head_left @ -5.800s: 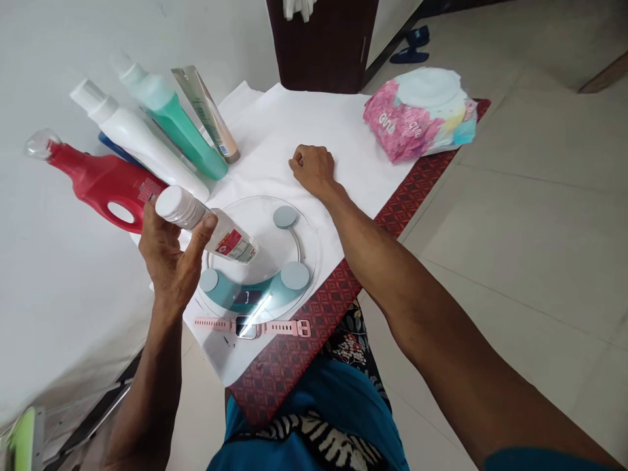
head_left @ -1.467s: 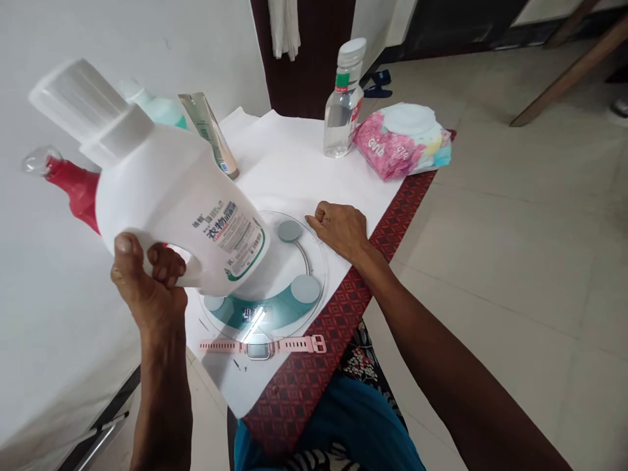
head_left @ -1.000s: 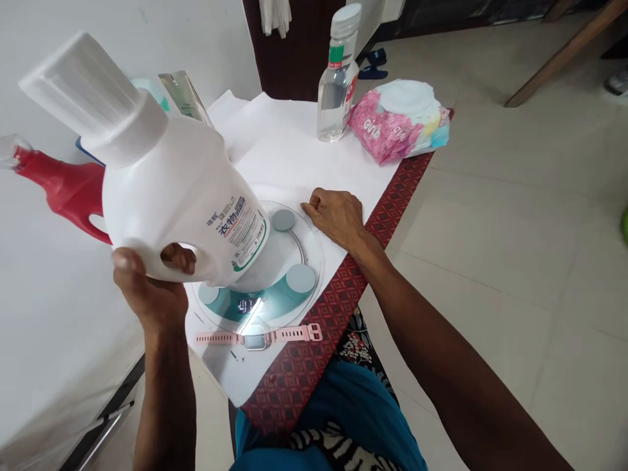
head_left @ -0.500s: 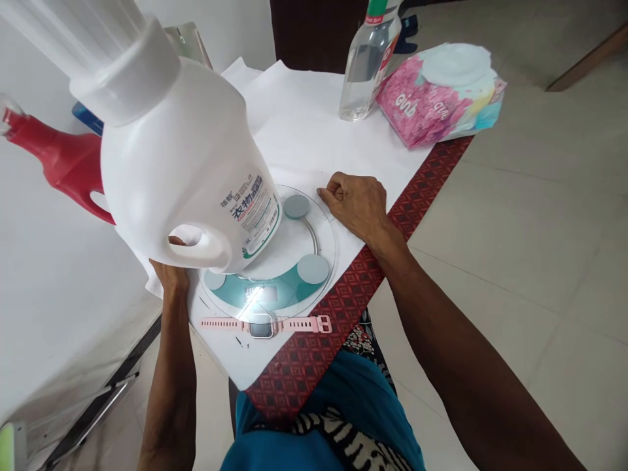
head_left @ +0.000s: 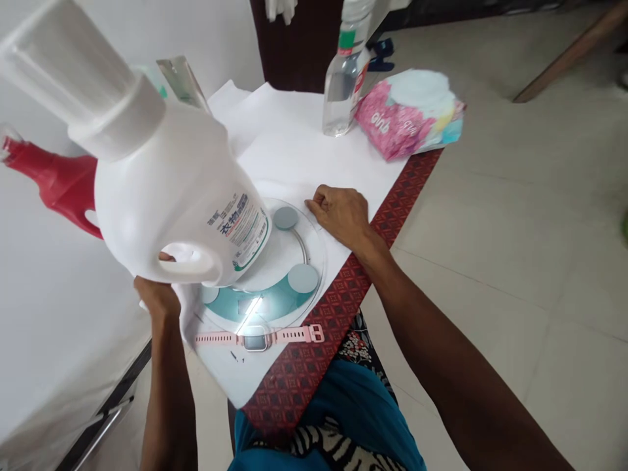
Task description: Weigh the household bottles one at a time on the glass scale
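A large white laundry detergent bottle (head_left: 147, 203) with a big cap stands on a round glass bathroom scale (head_left: 318, 261) with a teal band and grey pads. My left hand (head_left: 156, 296) is behind the bottle's lower left side, most of its fingers hidden. One finger shows through the handle opening. My right hand (head_left: 341, 212) rests at the scale's right rim with fingers curled in and pressed together; whatever is in them is hidden. A pink-strapped smartwatch (head_left: 256, 341) lies flat along the scale's near edge. White paper (head_left: 289, 147) lies under these things.
Behind the bottle stands a red bottle (head_left: 59, 183). A clear bottle (head_left: 338, 98) and a pink wipes pack (head_left: 407, 118) sit at the far right. The table's red patterned edge (head_left: 338, 301) runs diagonally. A white wall (head_left: 44, 314) borders the left.
The view has shifted, so most things appear lower and farther left. Paper beside my left hand now looks more raised and creased. My right hand keeps its curled pose by the scale.
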Available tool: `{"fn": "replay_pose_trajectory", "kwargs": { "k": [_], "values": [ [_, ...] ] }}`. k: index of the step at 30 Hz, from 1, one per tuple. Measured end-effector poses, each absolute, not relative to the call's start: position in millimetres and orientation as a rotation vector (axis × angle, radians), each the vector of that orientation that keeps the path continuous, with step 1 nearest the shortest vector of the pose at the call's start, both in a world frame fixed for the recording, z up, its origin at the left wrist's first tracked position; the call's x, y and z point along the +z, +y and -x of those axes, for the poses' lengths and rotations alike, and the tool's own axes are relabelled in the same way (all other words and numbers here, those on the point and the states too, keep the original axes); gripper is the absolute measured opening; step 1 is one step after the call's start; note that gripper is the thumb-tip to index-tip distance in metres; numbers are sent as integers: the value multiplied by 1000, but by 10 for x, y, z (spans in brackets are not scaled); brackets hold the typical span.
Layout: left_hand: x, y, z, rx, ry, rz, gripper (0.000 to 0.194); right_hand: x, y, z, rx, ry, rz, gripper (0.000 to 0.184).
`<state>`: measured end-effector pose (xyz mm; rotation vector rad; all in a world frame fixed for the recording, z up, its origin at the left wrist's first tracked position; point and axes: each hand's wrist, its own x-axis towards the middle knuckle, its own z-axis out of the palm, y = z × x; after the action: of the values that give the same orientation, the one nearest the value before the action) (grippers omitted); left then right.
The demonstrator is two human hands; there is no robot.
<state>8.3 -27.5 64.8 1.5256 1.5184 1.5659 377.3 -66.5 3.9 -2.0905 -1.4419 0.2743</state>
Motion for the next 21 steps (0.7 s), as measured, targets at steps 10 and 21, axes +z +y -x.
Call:
{"fn": "replay_pose_trajectory", "kwargs": {
  "k": [10,21],
  "values": [
    [1405,-791,-937,1668,1117,-1476,74,305,-739,-3727,338,-1545,2154,22],
    [1792,-214,-1804,1835,862,-1462,75,375,-800,-3766,238,-1303,2035,39]
  ]
}}
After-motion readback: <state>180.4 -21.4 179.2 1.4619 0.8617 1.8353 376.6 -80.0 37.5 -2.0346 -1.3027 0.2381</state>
